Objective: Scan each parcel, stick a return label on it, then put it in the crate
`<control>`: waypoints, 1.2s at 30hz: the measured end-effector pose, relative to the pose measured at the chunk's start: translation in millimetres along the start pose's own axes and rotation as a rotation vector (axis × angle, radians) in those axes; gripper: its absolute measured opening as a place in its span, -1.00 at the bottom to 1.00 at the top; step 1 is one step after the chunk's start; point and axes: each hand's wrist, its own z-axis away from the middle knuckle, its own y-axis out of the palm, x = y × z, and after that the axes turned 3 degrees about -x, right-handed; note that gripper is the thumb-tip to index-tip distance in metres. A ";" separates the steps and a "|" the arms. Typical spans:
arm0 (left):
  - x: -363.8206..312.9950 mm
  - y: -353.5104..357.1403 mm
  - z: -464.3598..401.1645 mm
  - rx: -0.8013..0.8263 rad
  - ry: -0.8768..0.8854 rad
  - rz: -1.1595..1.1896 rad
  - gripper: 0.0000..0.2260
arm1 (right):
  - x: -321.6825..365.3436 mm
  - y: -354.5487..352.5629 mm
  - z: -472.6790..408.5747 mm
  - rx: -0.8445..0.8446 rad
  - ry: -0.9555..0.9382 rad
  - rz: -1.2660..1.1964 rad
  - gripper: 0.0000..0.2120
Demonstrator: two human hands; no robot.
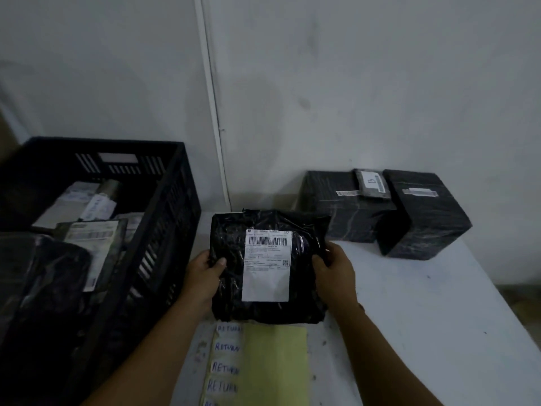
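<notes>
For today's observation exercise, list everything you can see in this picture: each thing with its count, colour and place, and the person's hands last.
Held parcel: one, black plastic with white shipping label, centre, above the table.
Crate: one, black, left, holding several labelled parcels.
Boxes: two, black-wrapped, far right on the table by the wall.
Small packet: one, grey, on top of the boxes.
Return labels: at least four, white, in a column on a yellow sheet, near edge.
Table: one, white.
Left hand: grips the parcel's left edge.
Right hand: grips its right edge.

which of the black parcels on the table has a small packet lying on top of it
The left box-shaped parcel by the wall: the small grey packet rests on its top right edge. The right box carries only a label strip.
</notes>
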 end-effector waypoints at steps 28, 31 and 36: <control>29.5 1.2 -19.1 -0.046 0.000 -0.105 -0.78 | -43.8 -30.4 74.0 0.228 0.391 0.028 -0.73; 25.7 5.8 -17.9 -0.039 0.005 -0.047 -0.79 | -14.3 -24.9 82.3 0.266 0.345 -0.085 -0.79; 21.8 9.7 -17.4 -0.033 0.028 0.013 -0.78 | 14.6 -17.4 93.2 0.278 0.281 -0.133 -0.90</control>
